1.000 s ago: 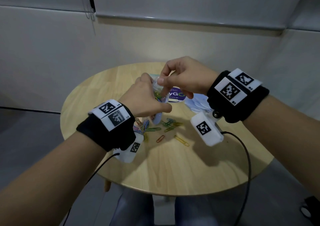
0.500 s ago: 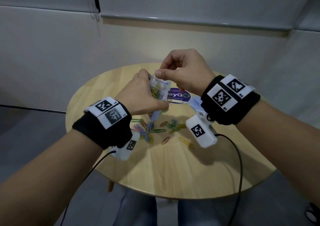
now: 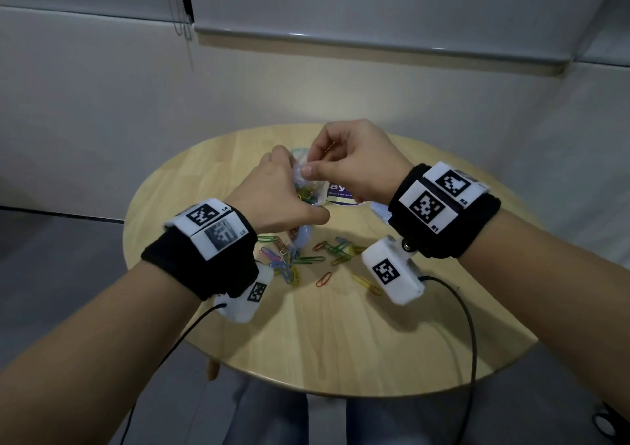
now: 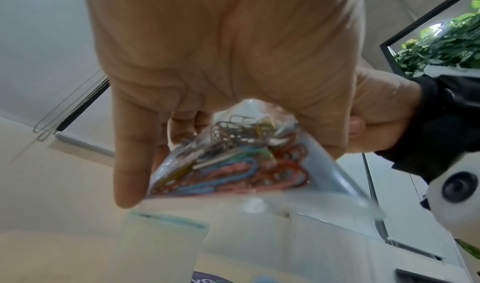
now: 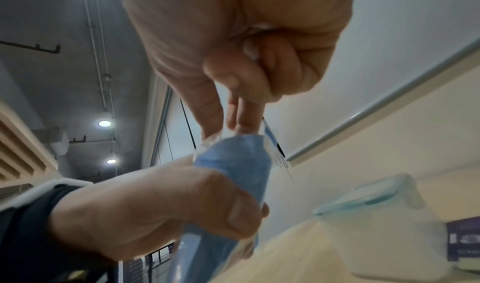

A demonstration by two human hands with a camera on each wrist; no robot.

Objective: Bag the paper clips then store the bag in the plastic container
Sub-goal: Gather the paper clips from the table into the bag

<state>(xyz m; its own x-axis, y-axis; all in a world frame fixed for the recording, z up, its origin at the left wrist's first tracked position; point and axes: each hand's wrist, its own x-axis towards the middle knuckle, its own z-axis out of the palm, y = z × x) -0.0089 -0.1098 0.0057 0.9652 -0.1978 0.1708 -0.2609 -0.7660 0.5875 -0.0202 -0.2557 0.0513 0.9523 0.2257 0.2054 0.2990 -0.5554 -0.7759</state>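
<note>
1. Above the round wooden table (image 3: 341,342), the left hand (image 3: 276,199) holds a small clear bag (image 4: 233,164) off the surface, its fingers and thumb curled round the bag's middle; the left wrist view shows a wad of coloured and silver clips bunched inside it.
2. At the bag's mouth, the right hand (image 3: 354,161) has thumb and first fingers pressed together in a pinch. Whether they grip the bag's lip or a clip being fed in, I cannot tell (the fingertips cover the spot in every view).
3. Many loose paper clips (image 3: 306,257) lie scattered on the table under and between the wrists, so the bagging looks only partly done.
4. The plastic container (image 5: 376,221), with a teal-edged rim, sits on the table just beyond the hands.
5. To do this step well, I judge the left hand should keep the mouth upward and slack enough to stay open, gripping below the opening rather than across it.
6. Each clip is best pushed past the lip before release, or it may catch on the seal strip and fall back out.
7. Gathering several clips per trip would likely shorten the work, since the pile lies close to the bag.
</note>
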